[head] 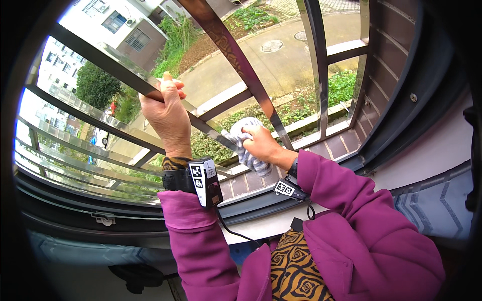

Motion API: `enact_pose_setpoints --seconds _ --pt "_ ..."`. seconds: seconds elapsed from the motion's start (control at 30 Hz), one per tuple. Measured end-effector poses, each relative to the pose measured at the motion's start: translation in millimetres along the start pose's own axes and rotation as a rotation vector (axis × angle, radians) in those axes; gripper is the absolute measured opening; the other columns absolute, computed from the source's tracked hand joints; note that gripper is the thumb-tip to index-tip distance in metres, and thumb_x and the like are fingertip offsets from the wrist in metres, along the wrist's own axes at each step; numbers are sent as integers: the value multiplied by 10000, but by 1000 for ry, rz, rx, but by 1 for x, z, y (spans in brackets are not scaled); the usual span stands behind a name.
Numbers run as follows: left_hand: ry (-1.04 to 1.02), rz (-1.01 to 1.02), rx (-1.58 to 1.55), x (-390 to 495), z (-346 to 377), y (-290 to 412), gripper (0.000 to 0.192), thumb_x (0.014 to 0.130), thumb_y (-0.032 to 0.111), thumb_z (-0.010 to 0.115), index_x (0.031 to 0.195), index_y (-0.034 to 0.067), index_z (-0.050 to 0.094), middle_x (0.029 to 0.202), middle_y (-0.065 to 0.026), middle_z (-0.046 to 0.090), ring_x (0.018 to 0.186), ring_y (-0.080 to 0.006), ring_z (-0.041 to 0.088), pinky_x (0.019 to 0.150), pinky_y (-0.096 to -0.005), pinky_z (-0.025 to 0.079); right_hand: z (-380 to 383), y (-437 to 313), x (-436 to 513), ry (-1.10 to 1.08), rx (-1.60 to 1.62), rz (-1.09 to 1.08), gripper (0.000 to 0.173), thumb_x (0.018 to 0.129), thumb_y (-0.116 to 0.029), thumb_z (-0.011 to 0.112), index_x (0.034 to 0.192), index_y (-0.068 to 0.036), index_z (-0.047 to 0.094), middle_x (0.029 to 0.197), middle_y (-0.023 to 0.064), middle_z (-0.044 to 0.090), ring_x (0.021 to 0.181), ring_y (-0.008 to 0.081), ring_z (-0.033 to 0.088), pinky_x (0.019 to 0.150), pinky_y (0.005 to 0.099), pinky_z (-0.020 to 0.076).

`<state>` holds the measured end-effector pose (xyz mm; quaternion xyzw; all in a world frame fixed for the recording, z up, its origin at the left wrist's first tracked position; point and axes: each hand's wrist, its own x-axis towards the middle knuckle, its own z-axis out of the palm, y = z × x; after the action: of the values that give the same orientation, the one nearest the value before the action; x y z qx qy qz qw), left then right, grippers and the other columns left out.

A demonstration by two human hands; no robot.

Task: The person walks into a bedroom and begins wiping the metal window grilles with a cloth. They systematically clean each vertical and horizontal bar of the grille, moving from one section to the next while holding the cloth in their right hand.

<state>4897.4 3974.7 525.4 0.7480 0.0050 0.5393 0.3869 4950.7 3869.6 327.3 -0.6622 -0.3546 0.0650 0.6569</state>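
My left hand (168,113) is wrapped around a shiny metal bar (109,69) of the window grille, thumb on top. Lower and to the right, my right hand (263,145) grips a grey-and-white striped cloth (248,124). The cloth lies against the lower part of that same bar, and a loose end (260,167) hangs down below my fingers. Whether it wraps fully around the bar is hidden by my hand. A patterned, reddish-reflecting metal bar (241,67) runs just right of the cloth.
Below the grille lies a brown tiled ledge (237,187), then the dark window frame track (248,207) and a white sill (241,229). A tiled side wall (388,52) bounds the right. Blue chevron-patterned fabric (433,207) hangs beside me. Outside are a paved path (290,67) and plants.
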Motion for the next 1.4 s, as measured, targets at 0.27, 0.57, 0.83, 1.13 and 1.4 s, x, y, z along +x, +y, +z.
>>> enact_pose_setpoints --seconds 0.27,0.57,0.83,1.13,1.4 --pt "-1 -74 -76 -2 -1 6 134 958 105 584 914 24 487 757 -63 623 617 -97 563 575 -231 479 -61 -141 -17 36 235 -212 248 826 5 573 1071 44 590 976 99 637 873 123 575 782 281 480" --pt "7 -46 -83 -4 -5 4 305 986 332 588 922 47 496 761 -18 575 668 -78 511 615 -235 432 -23 -145 49 172 -429 -792 201 861 -19 544 1046 -21 625 855 114 631 780 264 605 711 354 471" --pt "47 -39 27 -6 -2 -2 336 993 343 567 912 31 470 717 -10 460 661 -120 427 604 -298 395 -12 -140 77 82 -435 -719 64 857 -88 530 834 -41 566 754 154 588 737 276 587 635 391 442" --pt "42 -35 -9 -7 -2 -8 319 984 294 594 893 20 458 694 -45 493 626 -168 458 591 -336 414 -53 -186 70 46 -941 -972 77 803 -70 551 818 -19 606 761 142 600 701 277 602 619 386 464" --pt "-3 -56 -89 -9 -1 -17 256 983 251 595 978 36 456 716 -68 555 645 -179 563 591 -336 444 -89 -350 158 366 -1631 -1259 86 902 -44 588 856 21 621 704 74 622 526 122 566 464 255 525"
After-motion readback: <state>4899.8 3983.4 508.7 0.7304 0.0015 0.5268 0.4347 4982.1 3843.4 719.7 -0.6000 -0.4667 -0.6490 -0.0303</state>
